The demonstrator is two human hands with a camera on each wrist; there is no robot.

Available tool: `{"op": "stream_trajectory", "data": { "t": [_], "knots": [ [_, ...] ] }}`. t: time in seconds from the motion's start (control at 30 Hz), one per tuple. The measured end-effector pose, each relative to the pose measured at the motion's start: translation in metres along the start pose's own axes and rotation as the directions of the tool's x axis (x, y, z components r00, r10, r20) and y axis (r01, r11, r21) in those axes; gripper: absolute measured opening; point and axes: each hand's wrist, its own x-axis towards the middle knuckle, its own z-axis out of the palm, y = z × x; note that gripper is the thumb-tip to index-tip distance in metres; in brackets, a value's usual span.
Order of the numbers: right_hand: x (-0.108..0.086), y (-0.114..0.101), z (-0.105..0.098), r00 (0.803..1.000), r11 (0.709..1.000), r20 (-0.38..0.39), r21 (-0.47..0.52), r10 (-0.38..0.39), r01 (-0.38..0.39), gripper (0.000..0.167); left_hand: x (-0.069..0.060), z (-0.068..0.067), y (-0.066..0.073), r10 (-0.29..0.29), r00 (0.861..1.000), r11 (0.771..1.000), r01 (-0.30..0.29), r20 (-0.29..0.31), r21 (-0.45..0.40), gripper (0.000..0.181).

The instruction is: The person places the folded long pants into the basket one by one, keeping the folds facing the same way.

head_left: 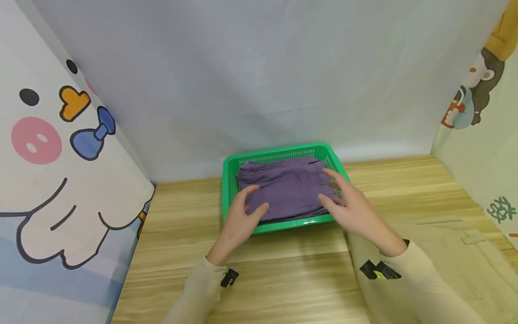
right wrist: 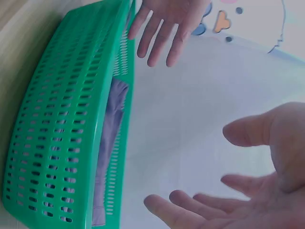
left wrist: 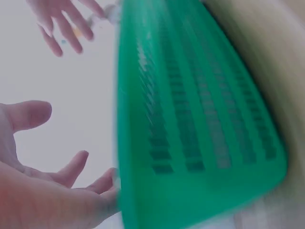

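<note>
A green basket (head_left: pixel 283 225) stands against the back wall, and folded purple cloth (head_left: pixel 283 189) lies inside it. Above the basket's left front part is my left hand (head_left: pixel 239 220), fingers spread and loosely bent, holding nothing. My right hand (head_left: pixel 350 207) hovers over the basket's right side, its fingers apart and nothing between them. In the right wrist view the right hand (right wrist: pixel 257 181) is beside the slotted basket wall (right wrist: pixel 52 129), with purple cloth (right wrist: pixel 110 138) showing over the rim. The left wrist view has the left hand (left wrist: pixel 52 167) near the basket (left wrist: pixel 190 191), blurred.
Beige trousers (head_left: pixel 437 261) lie on the wooden table (head_left: pixel 275 288) at the right, partly beneath my right forearm. A white wall cloth (head_left: pixel 259 81) rises behind the basket. Cartoon-printed sheets hang at the left (head_left: pixel 52 193) and right (head_left: pixel 485 148).
</note>
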Motion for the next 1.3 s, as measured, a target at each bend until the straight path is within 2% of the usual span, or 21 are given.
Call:
{"op": "stream_trajectory", "data": {
  "t": [0.1,0.2,0.3,0.37,0.5,0.6,0.7,0.8,0.93,1.03,1.1,1.2,1.27,1.3],
  "knots": [
    [-0.017,-0.002,-0.001,0.999,0.999,-0.051,0.047,-0.003,0.005,0.070,-0.020,0.009,0.006,0.035,0.999,0.991,-0.034,0.006,-0.130,0.053],
    [-0.035,0.006,0.000,0.994,0.999,-0.107,0.039,-0.033,0.037,0.066,-0.039,0.023,0.008,0.044,0.998,0.968,-0.034,0.036,-0.250,0.049],
    [-0.052,0.020,0.006,0.982,0.997,-0.172,-0.001,-0.073,0.073,0.057,-0.056,0.039,0.008,0.016,0.996,0.945,0.016,0.093,-0.328,0.047],
    [-0.064,0.029,0.013,0.974,0.996,-0.210,-0.027,-0.090,0.086,0.050,-0.065,0.049,0.006,0.000,0.990,0.935,0.048,0.138,-0.350,0.047],
    [-0.085,0.046,0.030,0.964,0.994,-0.243,-0.058,-0.108,0.097,0.039,-0.079,0.068,0.001,-0.049,0.972,0.918,0.135,0.230,-0.372,0.048],
    [-0.101,0.055,0.043,0.968,0.996,-0.237,-0.063,-0.080,0.067,0.033,-0.086,0.079,-0.004,-0.099,0.947,0.903,0.215,0.306,-0.371,0.052],
    [-0.115,0.062,0.053,0.977,0.998,-0.209,-0.051,-0.032,0.022,0.031,-0.091,0.089,-0.007,-0.152,0.911,0.890,0.295,0.384,-0.347,0.056],
    [-0.126,0.069,0.057,0.987,0.999,-0.158,-0.029,0.011,-0.016,0.030,-0.094,0.094,-0.006,-0.196,0.877,0.891,0.346,0.439,-0.293,0.061],
    [-0.138,0.081,0.052,0.989,0.992,-0.093,-0.042,0.111,-0.115,0.033,-0.096,0.096,-0.004,-0.234,0.844,0.894,0.381,0.483,-0.234,0.064],
    [-0.143,0.092,0.044,0.980,0.977,-0.061,-0.083,0.191,-0.195,0.037,-0.097,0.099,-0.005,-0.244,0.822,0.889,0.402,0.514,-0.221,0.065],
    [-0.146,0.098,0.038,0.973,0.966,-0.044,-0.111,0.228,-0.231,0.037,-0.096,0.100,-0.005,-0.249,0.800,0.884,0.418,0.545,-0.211,0.065],
    [-0.149,0.106,0.029,0.961,0.954,-0.023,-0.114,0.275,-0.275,0.039,-0.096,0.102,-0.004,-0.243,0.780,0.889,0.417,0.577,-0.189,0.068],
    [-0.151,0.110,0.022,0.950,0.944,-0.014,-0.116,0.310,-0.310,0.042,-0.095,0.104,-0.002,-0.235,0.770,0.893,0.412,0.593,-0.181,0.069],
    [-0.152,0.112,0.019,0.947,0.940,-0.012,-0.119,0.320,-0.319,0.043,-0.095,0.106,-0.002,-0.230,0.772,0.897,0.404,0.593,-0.178,0.070]
  ]
}}
